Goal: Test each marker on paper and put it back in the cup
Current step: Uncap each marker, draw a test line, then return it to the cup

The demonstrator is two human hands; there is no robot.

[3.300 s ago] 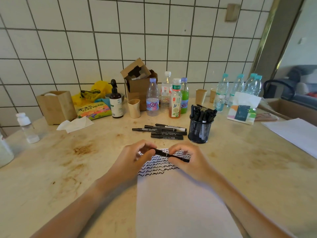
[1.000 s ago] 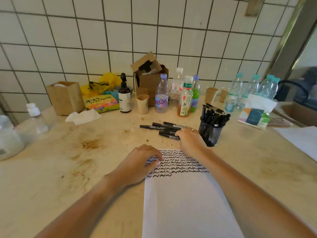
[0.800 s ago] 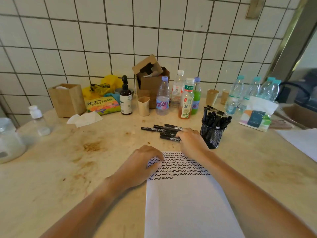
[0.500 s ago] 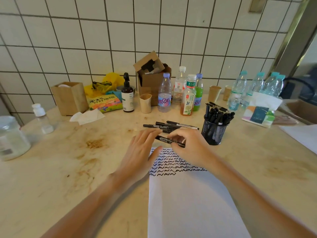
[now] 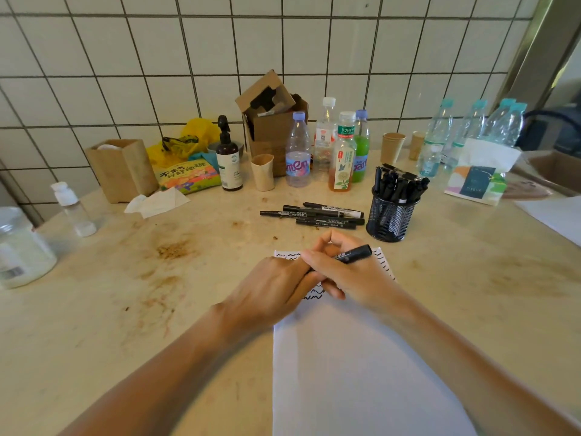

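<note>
The right hand [image 5: 352,278] has its grip curled round a black marker [image 5: 352,255], whose capped end sticks out toward the mesh cup [image 5: 391,217]. The left hand [image 5: 273,291] has its grip folded in against the marker's other end, which is hidden between the two hands, so I cannot tell whether those fingers pinch it.

The stained tabletop [image 5: 125,309] carries everything. The white paper [image 5: 345,372] lies in front of the cup, on the person's side, with rows of black squiggles along its far edge; both hands rest over those rows. The cup stands upright beyond the paper's far right corner, packed with black markers. Just left of the cup, four loose markers [image 5: 317,215] lie side by side on the tabletop.
</note>
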